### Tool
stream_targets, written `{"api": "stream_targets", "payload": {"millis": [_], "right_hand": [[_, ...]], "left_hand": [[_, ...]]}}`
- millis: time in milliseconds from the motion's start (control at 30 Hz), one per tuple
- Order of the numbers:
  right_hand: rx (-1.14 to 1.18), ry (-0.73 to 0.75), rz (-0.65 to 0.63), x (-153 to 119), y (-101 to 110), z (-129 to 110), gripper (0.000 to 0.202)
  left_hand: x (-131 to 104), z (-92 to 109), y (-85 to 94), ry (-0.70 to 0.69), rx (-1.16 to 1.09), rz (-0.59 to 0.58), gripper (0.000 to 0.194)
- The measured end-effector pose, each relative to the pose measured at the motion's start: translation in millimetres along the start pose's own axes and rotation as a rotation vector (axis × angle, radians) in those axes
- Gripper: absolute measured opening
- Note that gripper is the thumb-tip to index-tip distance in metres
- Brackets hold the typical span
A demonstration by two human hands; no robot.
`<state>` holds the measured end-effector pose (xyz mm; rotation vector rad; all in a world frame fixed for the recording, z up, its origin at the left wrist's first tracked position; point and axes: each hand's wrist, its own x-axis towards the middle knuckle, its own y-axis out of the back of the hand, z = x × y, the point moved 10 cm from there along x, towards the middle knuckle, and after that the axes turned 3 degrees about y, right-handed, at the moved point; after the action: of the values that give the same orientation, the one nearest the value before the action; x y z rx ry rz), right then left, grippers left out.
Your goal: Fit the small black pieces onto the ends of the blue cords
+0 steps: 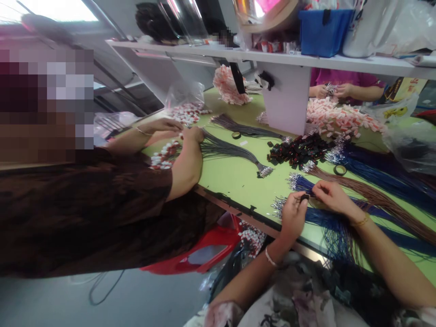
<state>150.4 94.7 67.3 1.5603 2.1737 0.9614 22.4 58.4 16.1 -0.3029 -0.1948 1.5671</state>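
My left hand (293,217) is closed, with a small black connector housing (304,197) pinched between thumb and fingers at the table's front edge. Just to its right, my right hand (329,196) has its fingers drawn together above the blue wires; whatever lies between the fingertips is too small to make out. Bundles of blue wires (318,216) with metal terminals (278,205) at their left ends lie under and around both hands. Behind them is a heap of black connector housings (299,151), and brown wires (361,186) stretch away to the right.
At left, a co-worker's hands (192,136) handle grey wires (231,147) beside red and white connectors (165,154). Across the table, another person's hands (335,91) work behind pale connectors (340,118). A shelf (211,51) with a blue bin (325,34) spans above. Tape rolls (339,170) lie about.
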Motion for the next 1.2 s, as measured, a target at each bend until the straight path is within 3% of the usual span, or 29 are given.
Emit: {"api": "stream_targets", "payload": {"millis": [67, 133, 200, 233, 300, 400, 467, 500, 567, 633, 667, 700, 767, 867, 1000, 1100, 1200], "right_hand": [[0.032, 0.001, -0.037, 1.4, 5.8, -0.2, 0.024], [0.030, 0.003, -0.140, 1.1, -5.4, -1.0, 0.021], [-0.024, -0.002, -0.241, -1.5, -26.4, -0.4, 0.015], [-0.078, -0.008, -0.263, -2.7, -36.1, 1.1, 0.013], [-0.220, -0.029, -0.242, -4.2, -48.8, 5.8, 0.011], [-0.346, -0.055, -0.188, -6.8, -57.4, 11.7, 0.008], [-0.370, -0.061, -0.183, -8.8, -59.9, 13.6, 0.009], [-0.383, -0.061, -0.178, -9.5, -59.8, 13.7, 0.011], [-0.410, -0.053, -0.164, -10.2, -58.7, 11.9, 0.014], [-0.425, -0.035, -0.157, -10.2, -58.9, 8.1, 0.017], [-0.432, -0.025, -0.160, -10.2, -59.9, 6.2, 0.018], [-0.443, -0.021, -0.168, -10.3, -61.4, 4.8, 0.019], [-0.484, -0.012, -0.171, -10.6, -63.1, 2.6, 0.018], [-0.535, 0.014, -0.169, -11.7, -65.3, -0.5, 0.019], [-0.549, 0.027, -0.118, -13.3, -61.7, -0.2, 0.018], [-0.437, 0.004, -0.074, -13.3, -55.5, 3.1, 0.015], [-0.233, 0.006, -0.039, -9.2, -48.8, -1.3, 0.013]], "left_hand": [[-27.8, 26.9, -27.6, -0.212, 0.210, -0.190, 0.022], [-75.9, 34.8, -80.9, -0.429, 0.425, -0.653, 0.028], [-131.9, 24.7, -116.6, -0.653, 0.576, -1.064, 0.032], [-153.7, 16.9, -125.8, -0.750, 0.622, -1.202, 0.032], [-174.1, 5.0, -134.1, -0.856, 0.651, -1.310, 0.029], [-150.7, 6.4, -129.5, -0.779, 0.595, -1.195, 0.026], [-100.3, 17.5, -110.4, -0.634, 0.562, -0.986, 0.029], [-66.3, 26.7, -93.6, -0.568, 0.535, -0.835, 0.030], [12.2, 45.8, -42.6, -0.446, 0.521, -0.427, 0.026], [78.4, 60.6, 7.4, -0.396, 0.695, -0.084, 0.023], [105.4, 65.2, 25.2, -0.382, 0.847, 0.026, 0.024], [129.2, 65.5, 37.8, -0.351, 0.998, 0.081, 0.024], [164.4, 55.7, 48.0, -0.292, 1.259, 0.039, 0.021], [182.7, 44.3, 52.1, -0.281, 1.325, -0.027, 0.013], [172.2, 47.4, 47.1, -0.340, 1.302, -0.032, 0.014], [155.7, 67.3, 52.8, -0.387, 1.102, 0.048, 0.014], [138.6, 75.0, 67.1, -0.287, 0.716, 0.063, 0.012]]}}
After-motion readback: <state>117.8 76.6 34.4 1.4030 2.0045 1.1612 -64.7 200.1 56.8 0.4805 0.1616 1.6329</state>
